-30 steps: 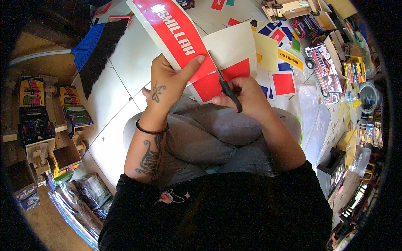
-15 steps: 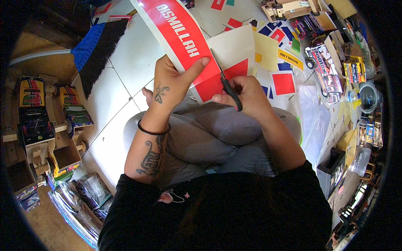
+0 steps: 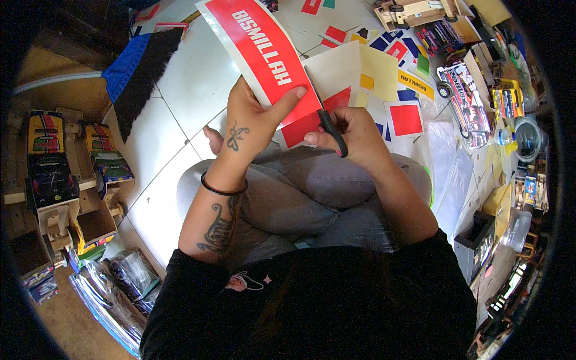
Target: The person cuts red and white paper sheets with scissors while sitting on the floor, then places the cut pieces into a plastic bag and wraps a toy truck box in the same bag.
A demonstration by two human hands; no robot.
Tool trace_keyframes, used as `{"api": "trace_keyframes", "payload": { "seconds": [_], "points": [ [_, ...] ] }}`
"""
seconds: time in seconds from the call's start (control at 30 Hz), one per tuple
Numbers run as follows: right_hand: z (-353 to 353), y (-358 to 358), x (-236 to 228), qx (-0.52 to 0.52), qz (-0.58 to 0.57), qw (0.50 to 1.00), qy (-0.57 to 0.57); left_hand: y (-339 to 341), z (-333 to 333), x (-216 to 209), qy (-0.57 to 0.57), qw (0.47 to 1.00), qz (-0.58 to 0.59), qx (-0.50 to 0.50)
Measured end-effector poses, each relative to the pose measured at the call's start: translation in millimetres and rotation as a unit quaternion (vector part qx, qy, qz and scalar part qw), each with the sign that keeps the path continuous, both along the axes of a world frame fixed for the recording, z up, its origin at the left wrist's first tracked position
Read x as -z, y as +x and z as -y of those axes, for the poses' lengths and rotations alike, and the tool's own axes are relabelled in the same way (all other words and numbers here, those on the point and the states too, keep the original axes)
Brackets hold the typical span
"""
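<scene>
My left hand [image 3: 258, 117] pinches a red sticker sheet [image 3: 255, 39] with pale lettering and a white border, thumb on top. Black-handled scissors [image 3: 331, 133] are in my right hand [image 3: 358, 138], their blades at the sheet's right edge, partly hidden by it. To the right of the blades, a cream piece with a red patch [image 3: 337, 71] hangs alongside the sheet; whether it is still joined cannot be made out. Both hands are above my crossed legs [image 3: 288, 186].
Paper scraps, among them a red square [image 3: 406, 119] and a yellow strip [image 3: 416, 84], lie on the tiled floor ahead and right. Wooden toy trucks stand at left [image 3: 51, 156] and right [image 3: 462, 105]. A black broom head [image 3: 147, 72] lies at upper left. Clear plastic sheets [image 3: 447, 159] are at right.
My left hand and the red sheet have shifted slightly to the right and down. The sheet now covers more of the scissor blades, while my right hand stays nearly in place.
</scene>
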State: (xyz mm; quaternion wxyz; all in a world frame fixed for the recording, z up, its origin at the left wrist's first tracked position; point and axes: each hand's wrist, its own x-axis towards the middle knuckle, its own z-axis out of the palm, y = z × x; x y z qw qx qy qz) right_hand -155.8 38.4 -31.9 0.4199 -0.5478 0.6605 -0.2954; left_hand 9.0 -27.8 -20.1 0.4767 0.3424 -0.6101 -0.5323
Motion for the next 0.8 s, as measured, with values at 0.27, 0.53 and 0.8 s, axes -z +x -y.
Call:
{"api": "trace_keyframes", "payload": {
  "seconds": [0.27, 0.53, 0.8],
  "points": [
    [1, -1, 5, -0.007, 0.011, 1.0, -0.009, -2, -4, 0, 0.008, 1.0, 0.007, 0.007],
    [0, -1, 8, 0.012, 0.015, 0.999, -0.051, -2, -4, -1, -0.005, 1.0, 0.023, 0.006],
    [0, -2, 10, 0.02, 0.05, 0.997, -0.056, -4, -6, 3, 0.004, 0.999, 0.019, 0.041]
  ]
}}
